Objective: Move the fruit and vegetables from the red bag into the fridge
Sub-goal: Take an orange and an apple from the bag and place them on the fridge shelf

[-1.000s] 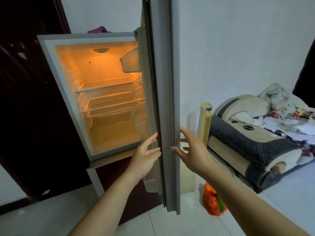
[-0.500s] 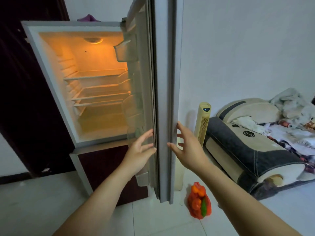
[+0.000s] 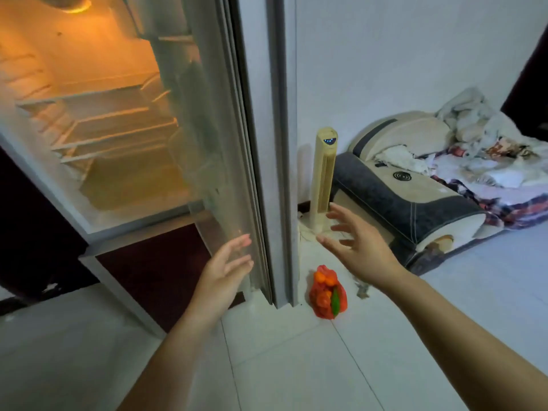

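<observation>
The fridge (image 3: 98, 120) stands open at the left, its inside lit orange, the shelves (image 3: 98, 114) bare. Its door (image 3: 267, 143) is swung out edge-on toward the camera, reaching down to the tiled floor (image 3: 296, 366). The left hand (image 3: 225, 269) is raised just beside the door's inner edge with fingers spread loosely, holding nothing; whether the fingertips touch the door cannot be told. Right of the door, the red bag (image 3: 327, 293) sits on the floor near the door's foot, with orange fruit and something green showing through it. Above it the right hand (image 3: 360, 249) hovers with fingers splayed wide, empty. Behind stands a tower fan (image 3: 323, 179) against the wall, and a sofa (image 3: 409, 188) heaped with bedding lies at the right.
</observation>
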Tool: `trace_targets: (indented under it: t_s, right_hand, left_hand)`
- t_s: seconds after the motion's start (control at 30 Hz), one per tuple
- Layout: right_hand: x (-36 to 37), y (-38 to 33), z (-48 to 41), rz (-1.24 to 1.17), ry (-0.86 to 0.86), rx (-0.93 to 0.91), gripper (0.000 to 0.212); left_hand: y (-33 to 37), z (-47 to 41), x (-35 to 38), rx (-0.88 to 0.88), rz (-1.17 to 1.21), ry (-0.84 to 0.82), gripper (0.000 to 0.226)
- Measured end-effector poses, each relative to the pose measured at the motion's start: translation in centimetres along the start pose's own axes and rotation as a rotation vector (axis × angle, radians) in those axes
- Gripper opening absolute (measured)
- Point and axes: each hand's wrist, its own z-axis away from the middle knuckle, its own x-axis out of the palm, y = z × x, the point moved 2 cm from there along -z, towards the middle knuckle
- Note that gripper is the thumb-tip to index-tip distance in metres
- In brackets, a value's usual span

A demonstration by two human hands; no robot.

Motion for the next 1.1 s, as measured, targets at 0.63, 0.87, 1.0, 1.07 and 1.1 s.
trace_targets:
  t_s: [0.63, 0.87, 1.0, 1.07, 1.1]
  right_hand:
    - [-3.7, 19.9, 0.2, 0.044, -0.309, 0.15, 0.052]
    - [-8.4, 29.0, -3.3, 0.111, -0.391, 0.174, 0.042]
    - [-9.0, 32.3, -6.7, 0.15, -0.484, 0.183, 0.047]
    - [-8.5, 33.7, -9.2, 0.166, -0.541, 0.179, 0.048]
    - [-8.2, 34.3, -10.4, 0.172, -0.56, 0.172, 0.048]
  left_hand:
    - [-6.6, -6.0, 19.6, -0.251, -0.172, -0.202, 0.03]
    - [-8.5, -12.9, 30.7, -0.263, -0.301, -0.292, 0.032]
    - [-9.8, -16.6, 32.2, -0.323, -0.369, -0.318, 0.031]
    - [-10.7, -19.3, 32.5, -0.327, -0.403, -0.307, 0.03]
    - [-11.2, -20.6, 32.5, -0.325, -0.43, -0.313, 0.029]
